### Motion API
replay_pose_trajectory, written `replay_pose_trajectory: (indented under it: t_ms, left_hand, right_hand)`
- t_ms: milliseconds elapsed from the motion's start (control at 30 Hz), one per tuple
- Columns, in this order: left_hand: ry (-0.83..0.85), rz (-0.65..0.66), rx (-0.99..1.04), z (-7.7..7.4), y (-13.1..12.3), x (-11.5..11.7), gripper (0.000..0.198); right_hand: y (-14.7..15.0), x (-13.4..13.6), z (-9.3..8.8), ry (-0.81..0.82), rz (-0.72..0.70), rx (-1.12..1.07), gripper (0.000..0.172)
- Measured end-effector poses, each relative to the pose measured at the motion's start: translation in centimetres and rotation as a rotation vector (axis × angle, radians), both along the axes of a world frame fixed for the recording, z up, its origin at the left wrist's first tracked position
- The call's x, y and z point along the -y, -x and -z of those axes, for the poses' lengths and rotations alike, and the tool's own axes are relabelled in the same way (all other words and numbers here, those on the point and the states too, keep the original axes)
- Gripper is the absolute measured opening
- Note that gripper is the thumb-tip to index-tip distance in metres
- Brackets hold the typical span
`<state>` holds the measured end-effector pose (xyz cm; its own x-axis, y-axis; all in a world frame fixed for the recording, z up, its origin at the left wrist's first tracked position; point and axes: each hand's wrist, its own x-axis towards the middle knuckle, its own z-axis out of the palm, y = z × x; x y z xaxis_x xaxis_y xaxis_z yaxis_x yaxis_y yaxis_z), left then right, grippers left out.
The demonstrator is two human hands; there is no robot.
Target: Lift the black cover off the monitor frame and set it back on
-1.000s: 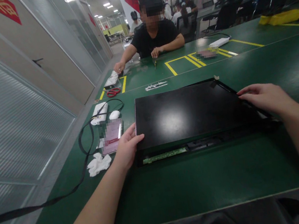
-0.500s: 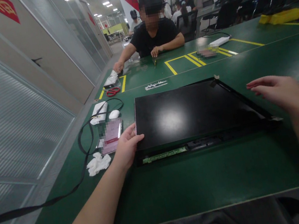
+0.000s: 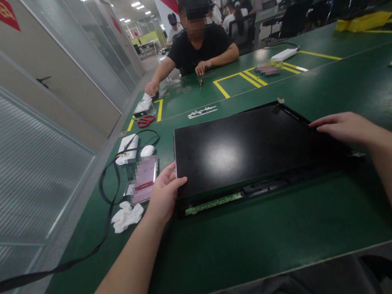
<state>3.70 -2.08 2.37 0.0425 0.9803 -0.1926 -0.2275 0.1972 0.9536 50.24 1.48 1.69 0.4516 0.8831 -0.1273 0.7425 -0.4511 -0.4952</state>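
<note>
A large black flat display panel (image 3: pixel 241 149) lies on the green table (image 3: pixel 257 242), with a strip of green circuit board (image 3: pixel 213 204) showing along its near edge. My left hand (image 3: pixel 164 195) grips the panel's near left corner, thumb on top. My right hand (image 3: pixel 343 130) rests flat on the panel's right edge, fingers stretched out and together. A loose black frame piece (image 3: pixel 287 110) sits along the far right side of the panel.
Left of the panel lie a phone (image 3: pixel 143 178), a crumpled white tissue (image 3: pixel 125 216), a white mouse (image 3: pixel 147 150), a white power bank (image 3: pixel 127 149) and a black strap (image 3: pixel 111 201). Red scissors (image 3: pixel 145 121) lie farther back. A person in black (image 3: pixel 200 48) sits opposite.
My right hand lifted off the panel's right edge and moved outward, then came back down onto that edge. My left hand stayed at the near left corner.
</note>
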Motion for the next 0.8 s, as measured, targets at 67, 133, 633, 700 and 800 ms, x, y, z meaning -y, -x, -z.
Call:
replay_pose_trajectory:
  t_ms: [67,133,633,700,800]
  left_hand:
    - [0.001,0.003,-0.001,0.08,0.08,0.01,0.074]
    - [-0.001,0.007,-0.005,0.15,0.13,0.01,0.074]
    - [-0.013,0.000,-0.023,0.20,-0.01,-0.08,0.071]
    - [-0.012,0.001,-0.024,0.23,0.03,-0.08,0.071]
    - [-0.007,-0.008,-0.025,0.17,0.01,-0.05,0.071]
  right_hand:
    - [-0.06,-0.12,0.01,0.006,-0.020,0.012,0.030]
    - [-0.04,-0.25,0.04,0.014,-0.039,0.022,0.030]
    - [-0.38,-0.40,0.84,0.056,-0.115,0.071,0.043]
    - [-0.37,-0.27,0.86,0.083,-0.125,0.069,0.050]
    - [-0.27,-0.12,0.78,0.104,-0.140,0.077,0.055]
